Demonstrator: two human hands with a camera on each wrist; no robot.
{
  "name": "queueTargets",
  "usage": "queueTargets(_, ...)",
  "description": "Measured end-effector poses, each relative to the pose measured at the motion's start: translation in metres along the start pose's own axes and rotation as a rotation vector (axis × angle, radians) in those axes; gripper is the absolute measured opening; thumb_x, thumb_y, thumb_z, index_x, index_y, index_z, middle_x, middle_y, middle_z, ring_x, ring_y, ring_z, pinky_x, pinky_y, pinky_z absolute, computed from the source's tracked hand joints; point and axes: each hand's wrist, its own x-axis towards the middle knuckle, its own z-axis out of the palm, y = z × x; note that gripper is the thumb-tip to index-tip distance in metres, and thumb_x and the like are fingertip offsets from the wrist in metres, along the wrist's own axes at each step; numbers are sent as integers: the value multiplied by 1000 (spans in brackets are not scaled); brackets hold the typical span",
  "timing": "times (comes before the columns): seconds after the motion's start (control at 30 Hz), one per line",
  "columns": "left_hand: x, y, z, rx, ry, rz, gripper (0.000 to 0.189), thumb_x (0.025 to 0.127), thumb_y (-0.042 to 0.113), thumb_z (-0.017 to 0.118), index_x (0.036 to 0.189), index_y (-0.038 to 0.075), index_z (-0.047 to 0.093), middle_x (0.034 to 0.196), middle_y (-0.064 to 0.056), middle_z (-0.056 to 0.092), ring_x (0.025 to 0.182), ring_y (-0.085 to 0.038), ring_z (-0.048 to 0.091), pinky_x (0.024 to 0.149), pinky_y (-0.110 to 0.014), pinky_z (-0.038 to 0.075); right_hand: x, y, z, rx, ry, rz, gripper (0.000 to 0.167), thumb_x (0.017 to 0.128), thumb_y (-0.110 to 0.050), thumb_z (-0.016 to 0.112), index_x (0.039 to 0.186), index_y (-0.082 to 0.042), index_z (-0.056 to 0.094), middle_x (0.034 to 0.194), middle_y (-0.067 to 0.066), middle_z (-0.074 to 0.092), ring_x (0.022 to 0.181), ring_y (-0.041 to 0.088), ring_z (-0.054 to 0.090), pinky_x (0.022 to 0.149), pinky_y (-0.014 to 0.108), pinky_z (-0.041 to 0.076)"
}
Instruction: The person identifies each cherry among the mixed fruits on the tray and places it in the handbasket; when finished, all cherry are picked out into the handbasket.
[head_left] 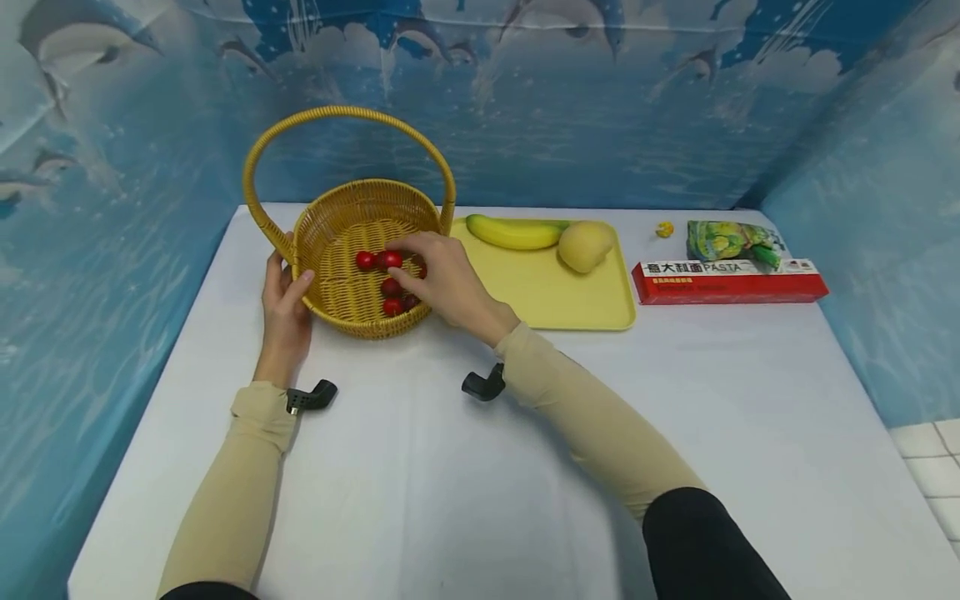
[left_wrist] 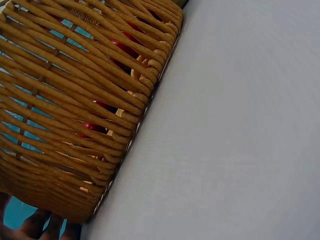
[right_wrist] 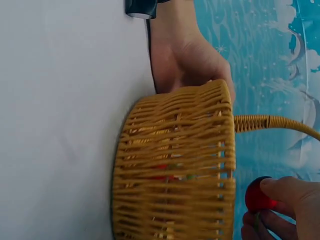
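Note:
A yellow wicker basket with a tall arched handle stands at the left of the white table. My left hand grips its left side, thumb over the rim and fingers outside. Over the basket's right side, my right hand pinches a red cherry between thumb and fingers; a green stem hangs below it. Several other cherries lie inside on the basket floor, partly covered by the right hand. Through the weave, red cherries show in the left wrist view.
Right of the basket lies a yellow tray bearing a banana and a round pale-yellow fruit. Farther right are a red-and-white pasta box, a green packet and a small yellow item. A blue dolphin-print curtain backs the table.

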Motion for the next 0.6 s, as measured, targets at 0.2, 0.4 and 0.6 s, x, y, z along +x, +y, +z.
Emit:
queueTargets(0.2,1,-4,3,7,2,-5,64,103,9,57,162,26,38,168,-17,35,155,-37,35,128,-44,33,11,-2,6,-60,-72,38,45,100,-25,74,141,-7,66,139,9,70,123,24,68,104,32,55)
queueTargets(0.4,2,-5,6,20,0,0,63,103,10,56,161,28,39,167,-16,35,154,-36,36,129,-44,33,-14,18,-8,-39,56,43,41,102,-23,72,138,-7,68,134,11,72,114,28,68,99,39,55)
queueTargets(0.6,5,-5,12,13,-4,10,63,103,10,57,161,25,39,167,-18,36,153,-38,37,128,-45,33,-67,52,-40,-28,241,0,32,100,-16,73,129,-4,72,127,12,74,116,28,69,96,43,60)
